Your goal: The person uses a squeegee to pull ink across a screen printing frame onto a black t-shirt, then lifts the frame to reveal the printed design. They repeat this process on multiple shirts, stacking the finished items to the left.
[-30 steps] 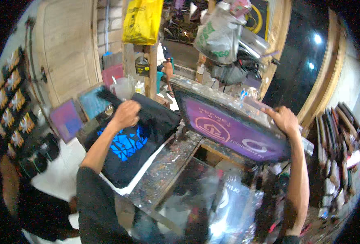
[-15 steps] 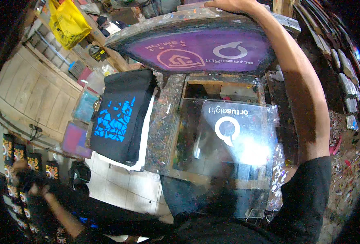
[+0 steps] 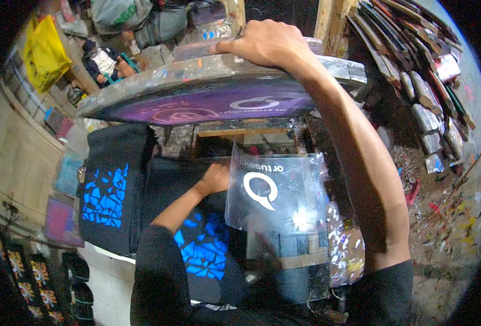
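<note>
My right hand (image 3: 267,44) is wrapped over the top of a screen-printing frame (image 3: 208,69), which stands tilted up with its purple mesh (image 3: 159,108) facing me. My left hand (image 3: 216,177) is closed on the upper part of a black fabric piece (image 3: 205,250) with a blue shard pattern. Its fingertips are partly hidden at the left edge of a clear plastic sheet (image 3: 300,190). That sheet bears a white ring-shaped mark and lies over the printing board, its upper left corner lifted.
A stack of black fabric pieces (image 3: 104,190) with blue prints lies at left. A yellow bag (image 3: 45,54) hangs at upper left, near another person (image 3: 101,62) seated farther back. Wooden frames (image 3: 409,60) and silvery wrapped bundles (image 3: 426,119) lean at right.
My left hand has come from the lower left to the plastic sheet's edge, bringing a black fabric piece. The sheet's left side has lifted. My right hand still grips the frame, now tilted more edge-on.
</note>
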Available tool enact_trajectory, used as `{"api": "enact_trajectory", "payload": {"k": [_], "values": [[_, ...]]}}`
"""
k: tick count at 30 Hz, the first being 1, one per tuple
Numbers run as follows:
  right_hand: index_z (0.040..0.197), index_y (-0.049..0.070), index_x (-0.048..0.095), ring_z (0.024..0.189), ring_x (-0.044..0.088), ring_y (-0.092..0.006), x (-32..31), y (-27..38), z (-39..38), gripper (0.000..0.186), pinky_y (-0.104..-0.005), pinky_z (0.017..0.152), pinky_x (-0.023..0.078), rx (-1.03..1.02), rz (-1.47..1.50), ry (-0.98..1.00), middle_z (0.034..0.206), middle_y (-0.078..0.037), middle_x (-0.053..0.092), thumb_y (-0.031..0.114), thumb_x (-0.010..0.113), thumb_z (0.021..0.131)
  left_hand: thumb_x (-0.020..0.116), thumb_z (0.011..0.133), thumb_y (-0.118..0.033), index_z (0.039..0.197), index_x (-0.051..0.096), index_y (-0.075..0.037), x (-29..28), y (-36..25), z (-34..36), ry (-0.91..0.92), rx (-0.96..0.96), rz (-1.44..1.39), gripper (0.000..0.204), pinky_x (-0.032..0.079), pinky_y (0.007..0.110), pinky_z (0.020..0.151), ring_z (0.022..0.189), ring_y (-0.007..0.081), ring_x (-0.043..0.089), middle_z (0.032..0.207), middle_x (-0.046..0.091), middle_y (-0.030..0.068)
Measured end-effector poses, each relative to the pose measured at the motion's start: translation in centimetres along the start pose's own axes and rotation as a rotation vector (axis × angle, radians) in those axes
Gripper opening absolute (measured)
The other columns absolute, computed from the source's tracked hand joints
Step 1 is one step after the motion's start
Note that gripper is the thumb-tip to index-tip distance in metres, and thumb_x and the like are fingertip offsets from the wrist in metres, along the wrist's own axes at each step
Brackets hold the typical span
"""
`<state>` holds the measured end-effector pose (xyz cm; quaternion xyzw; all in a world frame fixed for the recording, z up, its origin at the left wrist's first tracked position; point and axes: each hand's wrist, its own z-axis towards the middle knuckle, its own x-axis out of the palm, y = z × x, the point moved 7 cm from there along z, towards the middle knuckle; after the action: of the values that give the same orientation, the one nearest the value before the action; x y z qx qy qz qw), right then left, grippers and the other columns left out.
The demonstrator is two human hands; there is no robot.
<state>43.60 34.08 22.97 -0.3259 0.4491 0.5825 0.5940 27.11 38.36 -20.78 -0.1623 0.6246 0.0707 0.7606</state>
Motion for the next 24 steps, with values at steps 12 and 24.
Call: {"api": "enact_trajectory", "payload": {"k": [12,24], "values": [[0.114,0.003,0.077,0.113,0.068,-0.0453,0.1,0.0,0.3,0.093,-0.0502,0.099,0.053,-0.014,0.008,0.011,0.118,-0.029,0.071,0.086,0.055,0.078,0.074,0.088,-0.037,0.122,0.058,0.010,-6.0,2.3,-18.3,-0.343,-1.086,0.113,0.060,0.040,0.059,0.101,0.119,0.0484,0.052,0.122,0.059,0.0312],[0.121,0.004,0.074,0.117,0.067,-0.0431,-0.3,0.1,1.0,0.097,-0.0507,0.101,0.052,-0.001,-0.010,0.002,0.123,-0.026,0.070,0.089,0.054,0.077,0.087,0.077,-0.047,0.135,0.050,0.008,-1.6,-9.1,-19.8,-0.311,-1.080,-0.024,0.088,0.040,0.053,0.105,0.125,0.0440,0.051,0.127,0.057,0.0260]]}}
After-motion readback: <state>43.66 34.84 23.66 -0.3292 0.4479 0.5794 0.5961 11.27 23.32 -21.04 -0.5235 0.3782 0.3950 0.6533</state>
